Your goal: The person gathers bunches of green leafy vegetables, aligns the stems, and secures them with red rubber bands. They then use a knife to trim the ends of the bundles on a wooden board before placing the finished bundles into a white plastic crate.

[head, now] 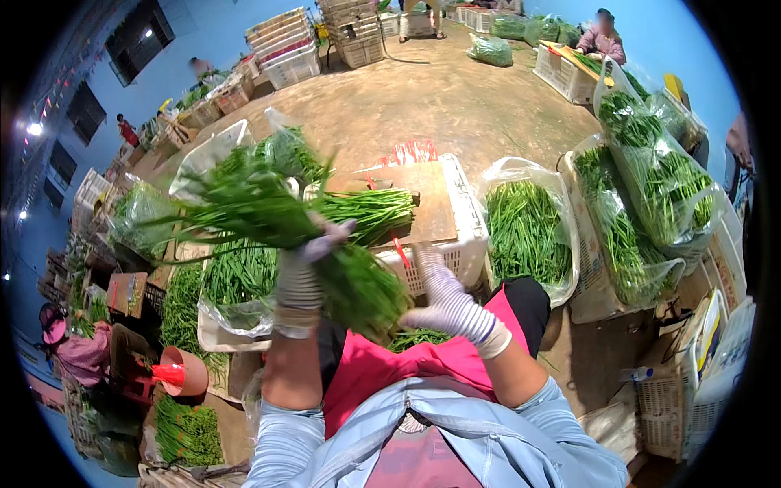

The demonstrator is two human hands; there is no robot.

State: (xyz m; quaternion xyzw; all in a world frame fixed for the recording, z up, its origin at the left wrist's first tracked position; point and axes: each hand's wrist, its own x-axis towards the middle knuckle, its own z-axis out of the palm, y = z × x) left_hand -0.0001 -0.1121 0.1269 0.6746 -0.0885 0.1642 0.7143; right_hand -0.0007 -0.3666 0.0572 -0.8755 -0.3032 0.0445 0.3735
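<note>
A loose bunch of long leafy greens, probably garlic chives [262,210], is gripped around its middle by my left hand [308,268] in a striped knit glove. The bunch is blurred and slants from upper left down to my lap. My right hand [448,305], gloved alike, is held with fingers apart beside the bunch's lower end and has nothing in it. Beyond the hands, a pile of green stalks [381,210] lies on a wooden board [433,210] atop a white plastic crate [473,244]. A red strip [401,252] hangs at the board's near edge.
Red-and-white ties [415,151] stand at the crate's far edge. Bagged greens fill a crate [528,235] at right and another container [238,277] at left. Larger bagged bundles [659,165] lie farther right. A pink bucket [183,372] stands lower left, near a seated person [79,351].
</note>
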